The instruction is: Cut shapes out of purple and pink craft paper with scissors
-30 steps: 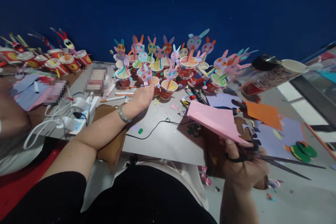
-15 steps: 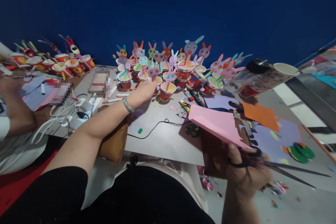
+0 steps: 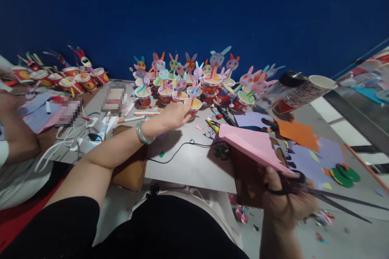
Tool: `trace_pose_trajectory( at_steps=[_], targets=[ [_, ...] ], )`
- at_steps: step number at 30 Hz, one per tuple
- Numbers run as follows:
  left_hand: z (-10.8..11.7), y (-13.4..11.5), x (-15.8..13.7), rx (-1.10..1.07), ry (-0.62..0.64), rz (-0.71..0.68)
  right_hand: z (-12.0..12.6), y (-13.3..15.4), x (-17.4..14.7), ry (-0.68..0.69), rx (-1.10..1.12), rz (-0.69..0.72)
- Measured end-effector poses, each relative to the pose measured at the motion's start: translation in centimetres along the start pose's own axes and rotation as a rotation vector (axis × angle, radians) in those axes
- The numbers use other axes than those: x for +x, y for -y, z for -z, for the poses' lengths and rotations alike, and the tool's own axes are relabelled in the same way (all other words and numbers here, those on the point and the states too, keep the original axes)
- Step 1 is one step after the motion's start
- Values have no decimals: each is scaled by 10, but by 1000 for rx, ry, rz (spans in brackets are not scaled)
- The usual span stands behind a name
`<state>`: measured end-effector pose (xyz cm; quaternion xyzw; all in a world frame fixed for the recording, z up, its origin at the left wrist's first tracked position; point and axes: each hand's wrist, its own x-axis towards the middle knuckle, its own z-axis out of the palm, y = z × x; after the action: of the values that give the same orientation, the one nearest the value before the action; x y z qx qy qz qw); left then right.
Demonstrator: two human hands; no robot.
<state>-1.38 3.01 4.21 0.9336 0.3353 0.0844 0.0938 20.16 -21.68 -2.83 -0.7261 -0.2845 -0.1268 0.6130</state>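
Observation:
My left hand (image 3: 176,115), with a bangle at its wrist, reaches over the table from the left. Its fingers are slightly bent, beside the lower left side of the front paper cup (image 3: 196,105), and hide part of it; contact is unclear. A paper rabbit figure (image 3: 195,88) rises from this cup. Just behind stands another paper cup (image 3: 180,96) with a purple-faced rabbit figure (image 3: 181,85). My right hand (image 3: 285,200) is closed around the handles of black scissors (image 3: 337,199), whose blades are spread to the right. It also grips a folded pink paper sheet (image 3: 249,141).
Several more rabbit cups (image 3: 211,85) crowd along the blue wall. At right are a clear bottle (image 3: 288,83), a leaning cup stack (image 3: 306,93), orange paper (image 3: 298,133) and purple paper scraps (image 3: 306,158). A black cord (image 3: 179,149) crosses the table. Another person's arm (image 3: 21,129) is at left.
My left hand has come off the purple-faced rabbit cup and moved right and toward me, to the front cup. My right hand keeps the scissors and pink paper nearly in place.

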Motion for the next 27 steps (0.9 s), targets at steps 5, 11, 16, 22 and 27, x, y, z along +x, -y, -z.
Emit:
trace_pose_trajectory(
  at_steps=[5,11,16,22,27],
  targets=[
    [-36,-45,-17,-708,302,-297,-5,7,-3,-88,164,-22],
    [-74,-55,-19,-1025,254,-364,5,3,-19,156,212,13],
    [-84,-53,-20,-1238,507,-289,4,6,-28,199,213,-41],
    [-85,-55,-20,-1412,426,-65,-5,8,-33,160,206,-114],
    [-82,-56,-20,-1495,420,-11,-7,1,-39,219,133,-57]
  ],
)
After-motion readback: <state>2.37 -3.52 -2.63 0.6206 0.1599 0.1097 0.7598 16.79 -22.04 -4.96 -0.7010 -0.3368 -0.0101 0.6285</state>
